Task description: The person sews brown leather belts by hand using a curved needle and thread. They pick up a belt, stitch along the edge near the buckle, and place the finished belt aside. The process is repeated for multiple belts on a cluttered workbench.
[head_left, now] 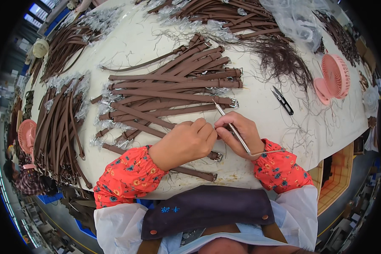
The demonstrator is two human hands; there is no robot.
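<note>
The right hand's (241,131) fingers are clamping a slim silver tool (234,128) slantwise between thumb and forefinger, while the left hand's (184,142) fingers are lying folded together just beside those fingertips; I cannot tell whether they are pinching anything. The tool's upper end is pointing at the buckle end of a brown strap (169,97) in the middle pile, though whether it is touching I cannot tell, and a thin bent wire (269,151) is sticking out of its lower end toward the right cuff. Floral red sleeves (131,175) are covering both forearms. Beneath and beyond the hands, the strap pile is spreading crosswise over a pale tabletop (258,178), clear plastic wrapping showing at its left ends. To the right, black-handled snips (282,100) are lying near loose threads, with a dark thread tangle (281,59) sitting farther up and a pink fan (334,78) standing beyond them. More brown straps (59,131) are lying bunched at the left, and another pink fan (26,135) is standing past them.
</note>
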